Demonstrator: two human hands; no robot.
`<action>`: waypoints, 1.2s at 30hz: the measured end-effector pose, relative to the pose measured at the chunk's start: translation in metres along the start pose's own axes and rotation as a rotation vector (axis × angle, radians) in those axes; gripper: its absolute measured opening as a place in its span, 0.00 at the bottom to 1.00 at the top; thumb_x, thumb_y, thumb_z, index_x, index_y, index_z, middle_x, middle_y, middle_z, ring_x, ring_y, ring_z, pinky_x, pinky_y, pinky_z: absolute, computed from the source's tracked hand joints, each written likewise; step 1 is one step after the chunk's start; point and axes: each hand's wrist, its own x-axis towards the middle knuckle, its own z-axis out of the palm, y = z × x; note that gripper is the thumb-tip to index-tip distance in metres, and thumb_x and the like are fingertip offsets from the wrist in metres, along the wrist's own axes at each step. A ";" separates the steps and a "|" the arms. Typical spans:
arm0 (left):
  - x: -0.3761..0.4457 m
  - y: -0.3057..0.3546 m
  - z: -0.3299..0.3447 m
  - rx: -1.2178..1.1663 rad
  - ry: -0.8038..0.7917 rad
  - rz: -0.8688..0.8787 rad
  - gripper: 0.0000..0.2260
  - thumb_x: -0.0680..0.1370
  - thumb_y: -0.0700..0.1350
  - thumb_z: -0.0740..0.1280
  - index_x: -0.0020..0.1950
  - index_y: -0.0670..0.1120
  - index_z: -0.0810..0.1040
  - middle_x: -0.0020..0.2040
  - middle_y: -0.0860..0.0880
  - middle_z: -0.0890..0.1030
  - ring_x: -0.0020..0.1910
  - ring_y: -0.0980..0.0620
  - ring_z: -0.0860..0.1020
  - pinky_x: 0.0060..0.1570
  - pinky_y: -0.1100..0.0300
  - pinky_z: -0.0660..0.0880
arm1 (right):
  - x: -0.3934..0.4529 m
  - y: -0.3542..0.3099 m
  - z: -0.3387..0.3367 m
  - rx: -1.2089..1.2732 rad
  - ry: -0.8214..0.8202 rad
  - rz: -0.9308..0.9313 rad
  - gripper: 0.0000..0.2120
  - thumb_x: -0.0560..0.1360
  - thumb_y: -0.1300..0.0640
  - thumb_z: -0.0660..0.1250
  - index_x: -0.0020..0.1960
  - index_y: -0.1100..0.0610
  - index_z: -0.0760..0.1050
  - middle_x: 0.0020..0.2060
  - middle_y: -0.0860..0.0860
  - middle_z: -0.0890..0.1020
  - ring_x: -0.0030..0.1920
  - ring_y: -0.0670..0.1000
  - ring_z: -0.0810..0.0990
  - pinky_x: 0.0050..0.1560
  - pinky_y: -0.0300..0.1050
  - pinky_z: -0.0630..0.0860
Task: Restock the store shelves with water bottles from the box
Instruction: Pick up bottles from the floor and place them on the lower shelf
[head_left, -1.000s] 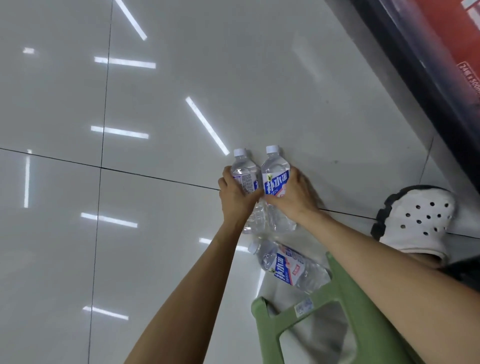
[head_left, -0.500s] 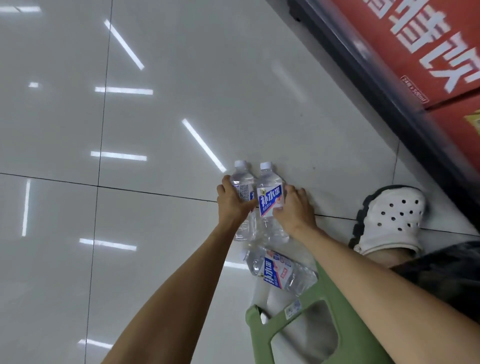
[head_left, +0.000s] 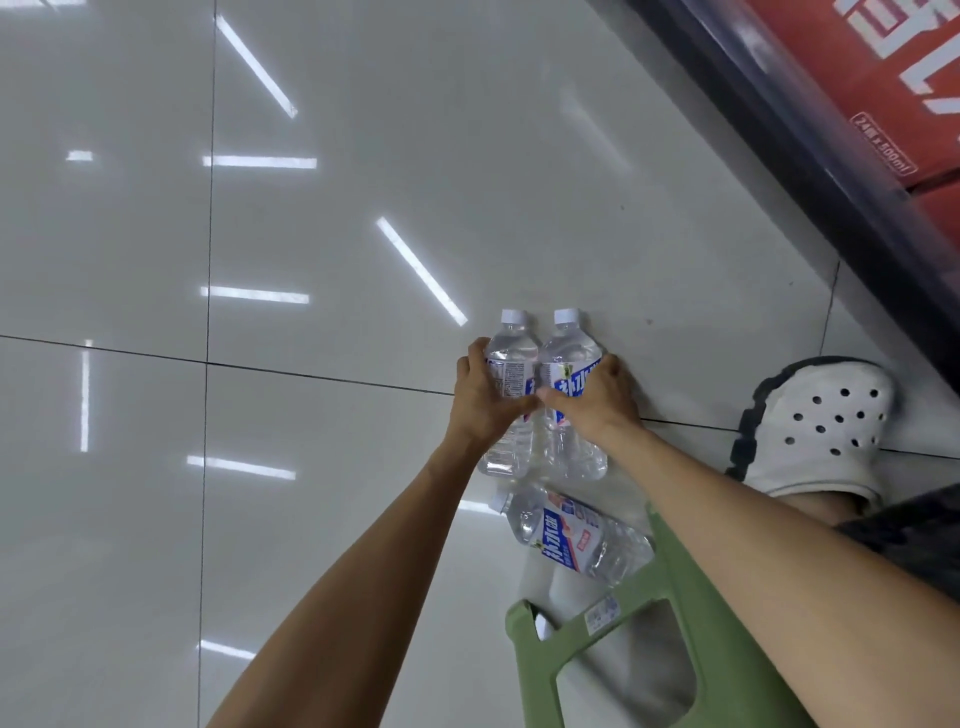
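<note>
Head view: left hand (head_left: 485, 402) and right hand (head_left: 597, 402) each grip one bottle, left bottle (head_left: 511, 353) touching right bottle (head_left: 569, 358), evidently paired for one lift; third bottle (head_left: 574, 538) lies at six o'clock.

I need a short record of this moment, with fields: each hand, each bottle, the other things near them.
left hand: grips left bottle, white cap, label with small print
right hand: grips right bottle, white cap, blue and white label
two held bottles: side by side, touching, caps pointing away from the person
third bottle: lies on its side on the tiled floor, beside the green stool
shoe: white, with holes
red carton: upper right
</note>
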 end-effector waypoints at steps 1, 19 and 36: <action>-0.001 0.000 0.000 0.006 0.004 0.006 0.40 0.64 0.42 0.81 0.71 0.43 0.63 0.63 0.44 0.72 0.63 0.47 0.68 0.58 0.55 0.73 | 0.000 0.002 -0.001 -0.007 -0.007 0.000 0.42 0.69 0.45 0.75 0.71 0.63 0.58 0.64 0.58 0.71 0.60 0.59 0.76 0.48 0.46 0.73; -0.047 0.111 -0.024 -0.048 0.155 0.250 0.40 0.64 0.37 0.79 0.72 0.43 0.63 0.63 0.42 0.72 0.60 0.43 0.75 0.56 0.46 0.78 | -0.074 0.004 -0.125 0.055 0.215 -0.165 0.31 0.68 0.48 0.74 0.63 0.59 0.64 0.60 0.56 0.74 0.57 0.60 0.76 0.54 0.50 0.73; -0.155 0.303 -0.030 -0.084 0.167 0.901 0.38 0.63 0.38 0.80 0.69 0.47 0.66 0.61 0.49 0.74 0.59 0.55 0.76 0.54 0.65 0.78 | -0.253 0.042 -0.298 0.065 0.697 -0.505 0.36 0.66 0.41 0.74 0.65 0.58 0.65 0.57 0.55 0.77 0.57 0.58 0.78 0.54 0.50 0.77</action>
